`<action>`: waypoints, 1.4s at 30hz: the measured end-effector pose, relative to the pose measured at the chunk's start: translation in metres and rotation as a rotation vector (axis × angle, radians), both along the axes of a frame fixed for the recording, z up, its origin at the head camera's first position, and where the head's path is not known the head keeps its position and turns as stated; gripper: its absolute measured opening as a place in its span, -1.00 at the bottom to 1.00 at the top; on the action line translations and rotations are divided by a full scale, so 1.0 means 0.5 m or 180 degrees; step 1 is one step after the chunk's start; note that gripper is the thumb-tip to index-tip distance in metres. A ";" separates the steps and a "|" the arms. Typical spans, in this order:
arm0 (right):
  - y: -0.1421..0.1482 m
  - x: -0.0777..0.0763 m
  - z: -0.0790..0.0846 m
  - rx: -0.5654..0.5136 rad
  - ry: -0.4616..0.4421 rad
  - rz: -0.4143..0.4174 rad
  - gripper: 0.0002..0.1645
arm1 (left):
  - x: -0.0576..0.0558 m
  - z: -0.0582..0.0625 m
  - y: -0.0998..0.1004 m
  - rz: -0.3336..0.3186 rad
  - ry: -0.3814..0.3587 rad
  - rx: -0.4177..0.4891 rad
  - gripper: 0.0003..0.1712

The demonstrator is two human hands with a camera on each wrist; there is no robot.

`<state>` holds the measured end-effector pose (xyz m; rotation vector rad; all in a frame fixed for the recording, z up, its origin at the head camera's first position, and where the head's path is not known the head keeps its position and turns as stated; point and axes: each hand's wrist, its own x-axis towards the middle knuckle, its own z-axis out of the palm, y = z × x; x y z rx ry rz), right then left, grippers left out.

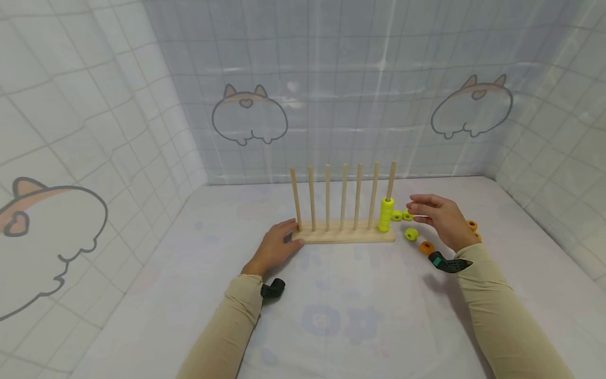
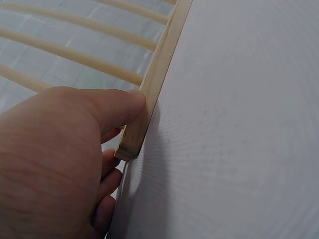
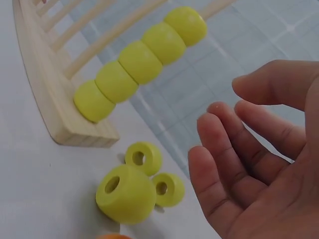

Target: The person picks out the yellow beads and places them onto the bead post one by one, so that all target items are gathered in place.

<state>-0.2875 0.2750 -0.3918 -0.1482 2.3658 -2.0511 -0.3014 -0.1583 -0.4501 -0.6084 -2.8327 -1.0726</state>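
Note:
A wooden peg rack [image 1: 343, 238] with several upright pegs stands on the table. My left hand [image 1: 274, 246] holds its left end; in the left wrist view the thumb [image 2: 122, 107] lies along the base's front edge and fingers curl behind. Several yellow beads [image 1: 385, 215] are stacked on the rightmost peg, whose upper part shows bare wood. To the right of that stack, my right hand [image 1: 441, 220] hovers with loosely bent fingers, holding nothing. Three loose yellow beads lie below it, the nearest a rounded yellow bead [image 3: 132, 196] with a hole.
An orange bead [image 1: 426, 247] lies near the right wrist, and another orange bead [image 1: 472, 225] shows beyond that hand, partly beside more orange. A pale patterned cloth [image 1: 341, 321] covers the table. Tile-print sheets [image 1: 331, 95] hang behind and at both sides.

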 end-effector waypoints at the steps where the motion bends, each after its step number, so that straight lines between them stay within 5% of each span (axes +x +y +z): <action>1: 0.002 0.000 -0.002 0.0008 -0.0013 0.0004 -0.39 | -0.001 0.000 0.000 0.0002 -0.0005 0.0004 -0.34; 10: 0.019 -0.005 -0.018 0.0204 -0.0217 0.0078 -0.25 | -0.001 0.000 -0.001 0.0007 -0.0043 -0.0035 -0.34; 18: 0.019 -0.010 -0.027 0.0439 -0.0398 0.0109 -0.32 | 0.000 0.001 -0.001 -0.0006 -0.0024 -0.0008 -0.35; 42: 0.047 -0.014 -0.052 0.1392 -0.0294 0.0465 -0.53 | -0.004 -0.001 -0.001 -0.0011 -0.0007 -0.0041 -0.33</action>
